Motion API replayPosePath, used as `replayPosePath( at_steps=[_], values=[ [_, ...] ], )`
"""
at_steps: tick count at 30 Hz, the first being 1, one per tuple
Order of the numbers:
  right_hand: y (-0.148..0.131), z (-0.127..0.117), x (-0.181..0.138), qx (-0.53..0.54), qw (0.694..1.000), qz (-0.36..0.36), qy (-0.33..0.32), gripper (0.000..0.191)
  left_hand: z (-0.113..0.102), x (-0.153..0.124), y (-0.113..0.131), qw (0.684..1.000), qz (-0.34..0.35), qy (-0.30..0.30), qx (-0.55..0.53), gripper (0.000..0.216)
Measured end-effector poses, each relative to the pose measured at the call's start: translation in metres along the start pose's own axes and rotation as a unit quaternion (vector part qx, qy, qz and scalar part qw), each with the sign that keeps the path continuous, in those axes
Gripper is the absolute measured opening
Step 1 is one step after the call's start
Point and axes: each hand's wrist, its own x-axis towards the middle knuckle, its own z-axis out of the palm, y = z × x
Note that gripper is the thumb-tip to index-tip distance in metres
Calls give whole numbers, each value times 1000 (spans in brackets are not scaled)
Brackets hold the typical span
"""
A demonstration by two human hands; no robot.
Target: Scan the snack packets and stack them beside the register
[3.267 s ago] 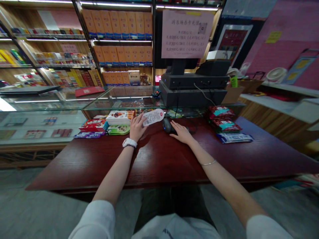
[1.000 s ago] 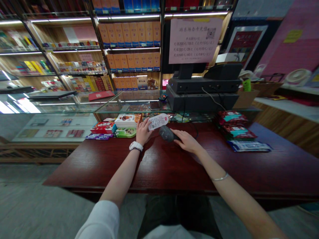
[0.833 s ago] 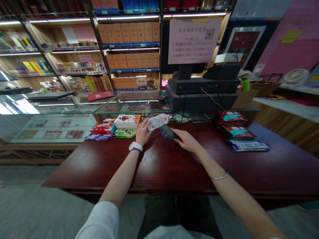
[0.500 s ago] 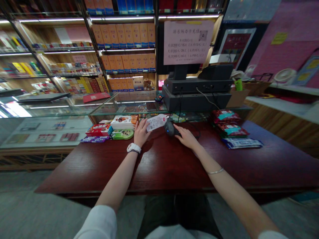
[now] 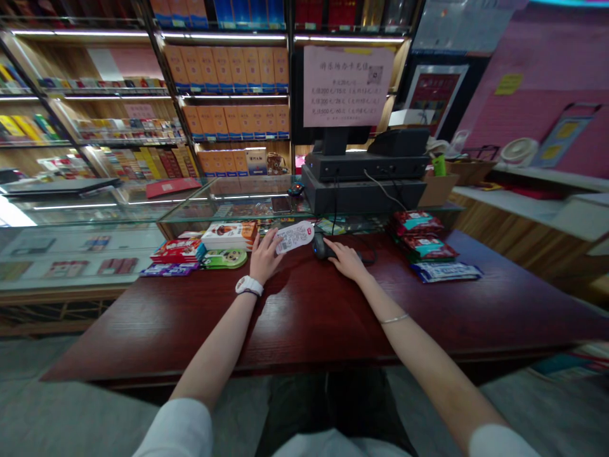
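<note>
My left hand (image 5: 264,256), with a white watch on the wrist, is closed on a white printed snack packet (image 5: 295,237) and holds it tilted above the dark red counter (image 5: 304,311). My right hand (image 5: 344,260) grips a dark handheld barcode scanner (image 5: 321,245) just right of the packet, its head almost touching the packet. A cable runs from the scanner toward the till.
Snack packs and a white box (image 5: 228,233) lie left of my left hand. Red and blue packets (image 5: 425,244) are stacked at the right. A black till with monitor (image 5: 364,171) stands behind on a glass display case (image 5: 228,203). Shelves of goods fill the back wall.
Since 3.3 s ago my right hand has gone from lying flat beside the scanner to gripping it and lifting it against the packet. The packet stays in my left hand.
</note>
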Motion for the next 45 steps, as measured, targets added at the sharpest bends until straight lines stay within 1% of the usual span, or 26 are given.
replayPosePath(
  at_steps=[4, 7, 9, 12, 14, 16, 18, 21, 23, 28, 31, 35, 41, 45],
  values=[
    [1, 0, -1, 11, 1000, -2, -6, 66, 0, 0, 1, 1000, 3, 5, -1, 35],
    [2, 2, -1, 33, 999, -10, 12, 66, 0, 1, 3, 1000, -2, 7, -6, 34],
    [2, 1, -1, 50, 998, -10, 44, 65, 0, 1, 4, 1000, 0, 11, -8, 34],
    [1, -1, -2, 80, 991, -8, 109, 64, 0, 1, 8, 1000, 16, 16, -15, 35],
    [0, -4, -2, 97, 984, -17, 148, 66, -1, 2, 12, 999, 30, 8, -23, 35],
    [-1, -7, -3, 106, 979, -35, 173, 70, -2, 2, 17, 998, 48, -7, -34, 35],
    [-1, -10, -4, 106, 977, -53, 178, 74, -2, 2, 23, 997, 65, -16, -44, 36],
    [-3, -12, -6, 100, 980, -75, 158, 76, -2, 2, 29, 994, 85, -22, -61, 38],
    [-3, -12, -7, 99, 981, -78, 151, 73, -1, 1, 32, 993, 87, -27, -71, 38],
    [-3, -14, -7, 106, 977, -82, 164, 59, 0, 1, 32, 993, 66, -46, -81, 39],
    [-2, -16, -7, 110, 976, -92, 163, 56, 1, 2, 31, 993, 55, -49, -93, 40],
    [-2, -19, -7, 105, 975, -104, 169, 54, 5, 2, 35, 989, 32, -41, -137, 42],
    [-1, -17, -8, 82, 969, -95, 213, 46, 6, 2, 46, 977, -7, -44, -209, 42],
    [-1, -15, -7, 81, 961, -100, 246, 29, 6, 3, 47, 965, -12, -55, -255, 32]
  ],
)
